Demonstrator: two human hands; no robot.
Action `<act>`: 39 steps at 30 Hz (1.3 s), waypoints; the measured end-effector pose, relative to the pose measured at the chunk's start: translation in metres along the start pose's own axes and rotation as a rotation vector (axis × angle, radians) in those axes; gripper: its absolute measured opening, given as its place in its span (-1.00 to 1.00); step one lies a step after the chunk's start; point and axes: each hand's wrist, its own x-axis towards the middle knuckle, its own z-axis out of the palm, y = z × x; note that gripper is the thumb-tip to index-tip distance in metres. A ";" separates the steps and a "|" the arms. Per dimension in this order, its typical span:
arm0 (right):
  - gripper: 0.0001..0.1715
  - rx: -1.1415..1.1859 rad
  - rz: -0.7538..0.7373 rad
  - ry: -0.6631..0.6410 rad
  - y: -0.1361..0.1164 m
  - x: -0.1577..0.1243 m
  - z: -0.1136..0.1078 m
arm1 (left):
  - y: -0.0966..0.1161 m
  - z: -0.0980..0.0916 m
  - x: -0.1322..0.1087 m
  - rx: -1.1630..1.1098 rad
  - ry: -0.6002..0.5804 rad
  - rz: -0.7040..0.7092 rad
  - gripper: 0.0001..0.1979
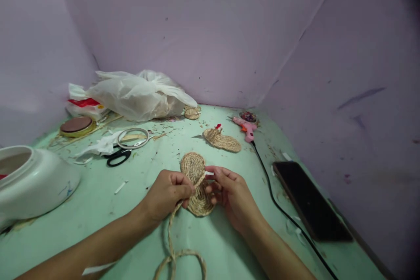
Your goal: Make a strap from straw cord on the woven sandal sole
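Note:
A small sole-shaped piece of coiled jute rope (194, 170) lies on the green table (98, 201) in front of me. My left hand (167, 192) is closed, pinching a braided jute cord (170, 245) against the piece's left edge. The cord trails toward me and loops near the bottom edge. My right hand (229, 192) is closed on the piece's right edge, with a small white strip at its fingertips.
A second jute sole (223, 141) lies farther back, beside a pink glue gun (245, 127) whose black cable (272, 192) runs along the right. A dark phone (310, 201) lies right. Black scissors (118, 156), a tape ring (133, 138), a plastic bag (141, 94) and a white container (29, 181) stand left.

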 end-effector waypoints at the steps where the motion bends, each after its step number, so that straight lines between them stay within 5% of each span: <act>1: -0.63 0.010 0.006 -0.017 0.002 0.000 0.000 | 0.000 0.001 0.000 -0.002 -0.019 -0.015 -0.83; 19: -0.60 -0.142 -0.111 -0.014 0.000 -0.004 -0.009 | -0.005 -0.002 0.006 0.215 -0.158 0.055 -0.78; 30: -0.73 -0.169 -0.100 0.057 0.004 -0.004 -0.004 | -0.005 0.006 0.001 0.185 0.033 0.137 -0.80; 39: -0.86 -0.277 -0.181 0.093 0.007 -0.002 -0.005 | -0.004 0.005 0.000 0.305 -0.021 0.209 -0.81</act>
